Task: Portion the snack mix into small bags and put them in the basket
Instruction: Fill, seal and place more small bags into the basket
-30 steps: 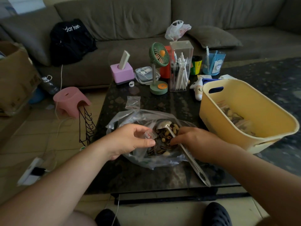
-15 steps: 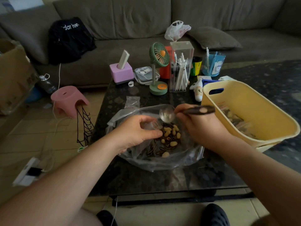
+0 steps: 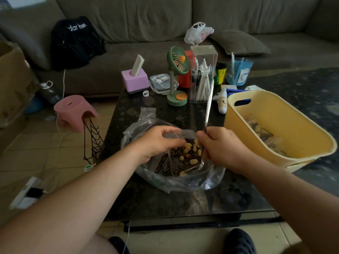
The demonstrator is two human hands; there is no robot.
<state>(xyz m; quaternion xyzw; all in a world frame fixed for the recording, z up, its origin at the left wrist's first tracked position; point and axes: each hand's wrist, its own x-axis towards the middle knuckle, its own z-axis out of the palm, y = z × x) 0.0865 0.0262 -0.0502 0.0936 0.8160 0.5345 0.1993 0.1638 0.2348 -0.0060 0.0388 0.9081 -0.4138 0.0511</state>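
Just swung the spoon (image 3: 208,109) handle-up in my right hand (image 3: 221,146), fist closed round it, bowl down in the snack mix (image 3: 185,158), left hand (image 3: 157,142) pinching a small bag (image 3: 177,134) open beside it, so scooping's next.

both hands (image 3: 161,142) curled, close together

There is only one view, from a camera on the person's head. It looks forward and steeply down over both forearms to the dark desk (image 3: 183,202), which is close below it. The wide lens bends the edges of the picture. The two hands meet near the middle, the left hand (image 3: 157,142) and the right hand (image 3: 220,145). At the bottom edge the person's shoes (image 3: 238,241) are seen on the floor. At the top, further away, is the sofa (image 3: 165,19).
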